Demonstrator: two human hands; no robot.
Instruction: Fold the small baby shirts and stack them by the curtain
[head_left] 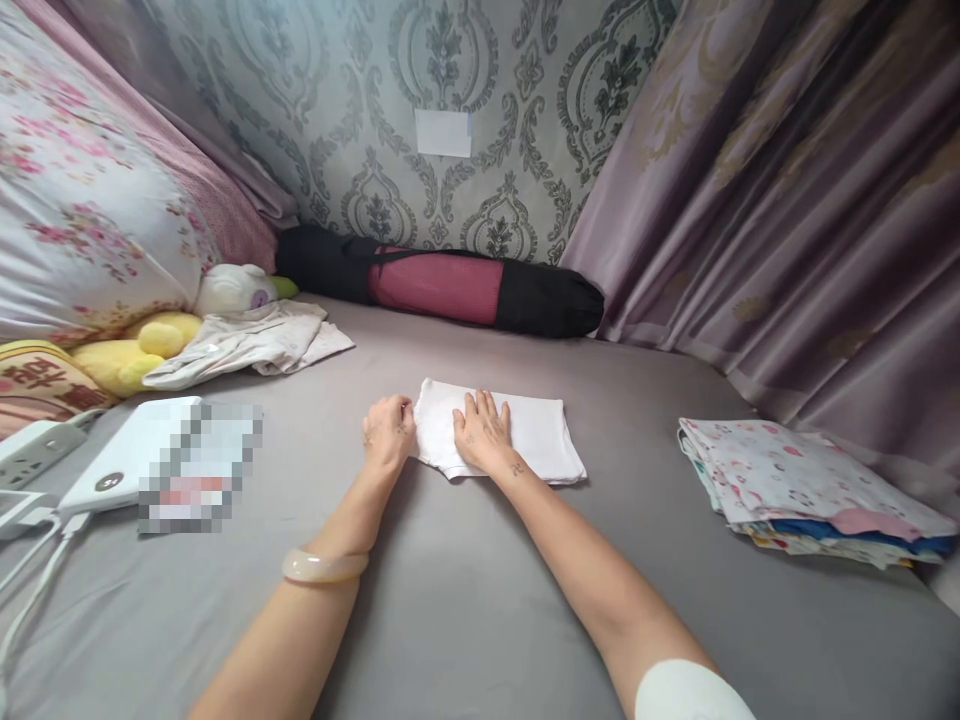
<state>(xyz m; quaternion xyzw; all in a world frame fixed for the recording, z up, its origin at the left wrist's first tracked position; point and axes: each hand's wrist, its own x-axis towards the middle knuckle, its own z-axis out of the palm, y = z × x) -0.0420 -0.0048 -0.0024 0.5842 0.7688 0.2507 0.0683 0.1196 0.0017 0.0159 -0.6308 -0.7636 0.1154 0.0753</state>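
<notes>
A folded white cloth garment (536, 425) lies flat on the grey bed sheet in front of me. My right hand (484, 432) rests on it palm down, fingers spread out and pointing away from me. At the garment's left edge, my left hand (388, 432) is closed, with its fingers curled in and the thumb side against the fabric. It appears to pinch that edge, though the fingertips are mostly hidden. A pale bangle (324, 567) circles my left forearm.
A folded stack of printed clothes (810, 485) lies at right. A crumpled pale cloth (255, 345), plush toys (135, 350) and a floral pillow (90, 190) are at left, near a white power bank (135, 455) and power strip (41, 450). A black-and-red bag (439, 285) lies along the wall.
</notes>
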